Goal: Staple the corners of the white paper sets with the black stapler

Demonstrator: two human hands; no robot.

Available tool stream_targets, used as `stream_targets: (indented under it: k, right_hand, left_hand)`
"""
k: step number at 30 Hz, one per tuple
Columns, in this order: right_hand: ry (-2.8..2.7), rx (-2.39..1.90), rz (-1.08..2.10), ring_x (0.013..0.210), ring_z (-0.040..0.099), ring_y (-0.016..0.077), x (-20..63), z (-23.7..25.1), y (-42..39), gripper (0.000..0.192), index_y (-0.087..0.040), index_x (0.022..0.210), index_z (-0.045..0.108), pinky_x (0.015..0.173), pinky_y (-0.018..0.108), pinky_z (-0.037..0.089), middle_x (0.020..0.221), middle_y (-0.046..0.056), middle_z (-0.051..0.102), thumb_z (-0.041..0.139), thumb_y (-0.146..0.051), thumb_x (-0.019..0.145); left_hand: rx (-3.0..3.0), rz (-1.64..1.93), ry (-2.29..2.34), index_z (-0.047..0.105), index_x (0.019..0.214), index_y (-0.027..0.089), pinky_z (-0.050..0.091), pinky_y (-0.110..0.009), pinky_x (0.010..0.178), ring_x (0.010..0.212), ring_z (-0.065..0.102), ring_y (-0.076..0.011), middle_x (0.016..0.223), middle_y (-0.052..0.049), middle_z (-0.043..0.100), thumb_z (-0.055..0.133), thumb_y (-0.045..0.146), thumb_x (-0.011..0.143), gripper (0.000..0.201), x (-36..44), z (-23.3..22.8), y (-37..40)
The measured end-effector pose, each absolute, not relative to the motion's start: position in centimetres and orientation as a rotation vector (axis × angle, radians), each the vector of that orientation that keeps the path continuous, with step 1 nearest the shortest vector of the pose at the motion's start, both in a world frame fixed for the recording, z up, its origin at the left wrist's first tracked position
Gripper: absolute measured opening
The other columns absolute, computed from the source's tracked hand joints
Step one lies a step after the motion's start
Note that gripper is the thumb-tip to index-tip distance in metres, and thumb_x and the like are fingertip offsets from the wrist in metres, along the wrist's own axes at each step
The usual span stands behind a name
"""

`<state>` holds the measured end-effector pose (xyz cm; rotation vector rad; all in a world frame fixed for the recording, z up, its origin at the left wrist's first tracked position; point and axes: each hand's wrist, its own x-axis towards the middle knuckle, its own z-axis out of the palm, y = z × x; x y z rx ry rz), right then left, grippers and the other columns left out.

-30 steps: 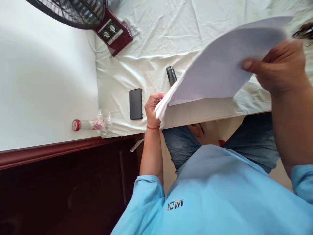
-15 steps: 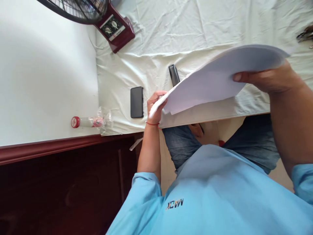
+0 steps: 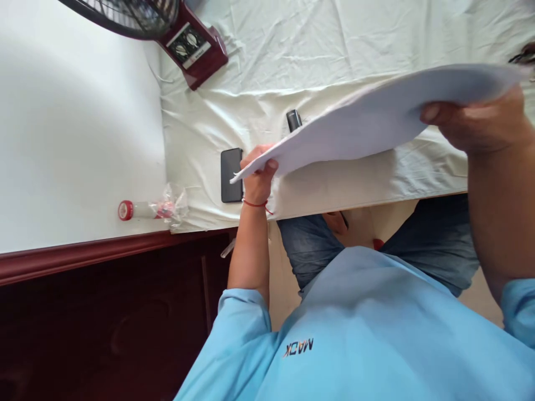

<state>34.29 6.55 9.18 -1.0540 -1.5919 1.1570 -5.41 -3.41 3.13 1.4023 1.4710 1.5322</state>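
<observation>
Two hands | left hand (image 3: 256,178) grip pinching paper stack (image 3: 376,120) | right hand (image 3: 480,122) likewise | shirt print (image 3: 298,347) "MACK", mirrored

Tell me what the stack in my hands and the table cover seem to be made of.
The stack of sheets looks like matte white paper: thin layered edges bow between both hands. The table cover looks like pale woven cloth, since it creases and wrinkles softly; the exact fibre is unclear.

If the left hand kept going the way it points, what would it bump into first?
Probably the black phone lying on the white cloth. The left hand, gripping the paper stack by its corner, sits right beside the phone, though depth is hard to judge.
</observation>
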Motion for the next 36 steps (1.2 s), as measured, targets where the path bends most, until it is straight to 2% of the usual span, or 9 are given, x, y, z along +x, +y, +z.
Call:
stream_targets:
  k: [3, 6, 9, 13, 17, 20, 24, 29, 36]
  right_hand:
    - [-1.789, -1.031, 1.057, 0.115, 0.065, 0.0212, 34.7, 8.8, 6.6, 0.046, -0.023, 0.110, 0.069, 0.104, 0.041, 0.050, 0.114, 0.000, 0.066, 0.070, -0.060, 0.083]
    - [-1.768, -1.002, 1.104, 0.118, 0.064, 0.0211, 34.0, 8.9, 6.8, 0.044, -0.021, 0.108, 0.070, 0.107, 0.039, 0.050, 0.115, 0.002, 0.066, 0.070, -0.058, 0.084]
    - [-1.675, -0.859, 1.218, 0.126, 0.060, 0.0195, 32.9, 9.2, 6.9, 0.043, -0.028, 0.117, 0.067, 0.111, 0.035, 0.049, 0.127, -0.002, 0.061, 0.077, -0.048, 0.081]
    - [-1.680, -1.004, 1.173, 0.128, 0.058, 0.0182, 32.8, 9.6, 6.9, 0.051, -0.030, 0.123, 0.064, 0.110, 0.035, 0.048, 0.129, -0.005, 0.060, 0.080, -0.046, 0.077]
    - [-1.771, -1.022, 1.194, 0.116, 0.064, 0.0179, 33.5, 9.0, 6.9, 0.043, -0.024, 0.105, 0.069, 0.105, 0.037, 0.052, 0.116, -0.003, 0.065, 0.081, -0.051, 0.073]
    - [-1.800, -0.922, 1.275, 0.108, 0.066, 0.0149, 33.2, 8.6, 6.9, 0.040, -0.019, 0.094, 0.069, 0.101, 0.034, 0.054, 0.109, -0.001, 0.066, 0.080, -0.051, 0.074]
    - [-1.690, -0.991, 1.297, 0.109, 0.065, 0.0129, 32.3, 8.8, 6.9, 0.039, -0.015, 0.098, 0.068, 0.099, 0.030, 0.053, 0.111, 0.000, 0.064, 0.073, -0.050, 0.083]
    - [-1.629, -1.280, 1.352, 0.080, 0.062, 0.0038, 32.7, 8.4, 7.1, 0.046, -0.008, 0.089, 0.066, 0.082, 0.025, 0.055, 0.094, 0.001, 0.065, 0.072, -0.054, 0.084]
    - [-1.593, -0.883, 1.185, 0.124, 0.060, 0.0149, 32.4, 8.7, 6.2, 0.028, -0.019, 0.105, 0.066, 0.113, 0.036, 0.046, 0.125, -0.004, 0.061, 0.071, -0.042, 0.090]
  left_hand:
    - [1.374, 1.494, 1.455, 0.085, 0.095, 0.022, 0.063, -0.033, 0.078, 0.080, 0.071, -0.0177, 0.087, -0.003, 0.074, 0.087, 0.085, 0.073, 0.067, -4.8, 2.4, -3.6]
    - [1.387, 1.453, 1.421, 0.085, 0.091, 0.024, 0.060, -0.033, 0.069, 0.070, 0.064, -0.0159, 0.080, -0.003, 0.073, 0.087, 0.081, 0.076, 0.059, -4.4, 1.6, -3.4]
    - [1.311, 1.486, 1.495, 0.080, 0.083, 0.021, 0.066, -0.039, 0.086, 0.082, 0.070, -0.0208, 0.080, -0.003, 0.071, 0.095, 0.075, 0.070, 0.058, -4.8, 0.8, -3.1]
    - [1.286, 1.456, 1.479, 0.081, 0.095, 0.023, 0.065, -0.045, 0.104, 0.103, 0.076, -0.0252, 0.095, -0.005, 0.077, 0.098, 0.077, 0.062, 0.066, -5.8, 0.5, -3.1]
    - [1.376, 1.300, 1.404, 0.085, 0.095, 0.022, 0.067, -0.043, 0.095, 0.097, 0.077, -0.0257, 0.099, -0.007, 0.080, 0.102, 0.070, 0.060, 0.061, -6.4, 0.3, -3.3]
    - [1.286, 1.326, 1.517, 0.083, 0.113, 0.022, 0.065, -0.045, 0.105, 0.111, 0.078, -0.0289, 0.106, -0.009, 0.082, 0.104, 0.069, 0.056, 0.077, -6.1, -0.8, -3.3]
    - [1.108, 1.481, 1.546, 0.080, 0.118, 0.024, 0.053, -0.049, 0.129, 0.141, 0.072, -0.0321, 0.122, -0.010, 0.083, 0.090, 0.082, 0.071, 0.076, -4.7, -1.6, -3.5]
    - [0.982, 1.416, 1.422, 0.084, 0.105, 0.023, 0.060, -0.046, 0.123, 0.134, 0.078, -0.0294, 0.112, -0.007, 0.088, 0.085, 0.078, 0.082, 0.059, -2.2, -0.2, -4.6]
    - [0.999, 1.658, 1.401, 0.084, 0.093, 0.025, 0.065, -0.038, 0.111, 0.117, 0.082, -0.0228, 0.094, -0.001, 0.084, 0.083, 0.079, 0.084, 0.054, -1.8, 1.6, -4.0]
